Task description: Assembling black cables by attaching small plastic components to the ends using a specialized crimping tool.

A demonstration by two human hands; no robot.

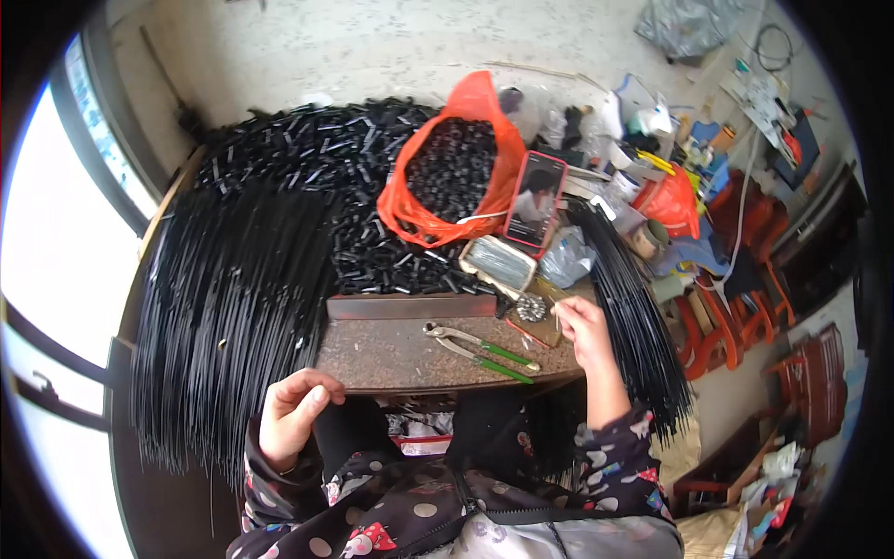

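My left hand (296,415) is closed, thumb and fingers curled together at the table's front edge, beside a wide sheaf of thin black rods (233,289). Whether anything is in it I cannot make out. At the right, my right hand (587,337) pinches a thin pale piece (558,320), too small to name. Just left of it are a round cluster of small metal parts (531,308) and a thin red stick (528,334). Pincers with green handles (480,352) lie on the brown tabletop (372,349) between my hands.
Short black tubes (363,252) are heaped behind a low dark bar (410,306). An orange bag (400,210) holds small black parts. A phone (535,200) leans beside it, behind an open box (500,264). More black rods (633,317) hang over the right edge.
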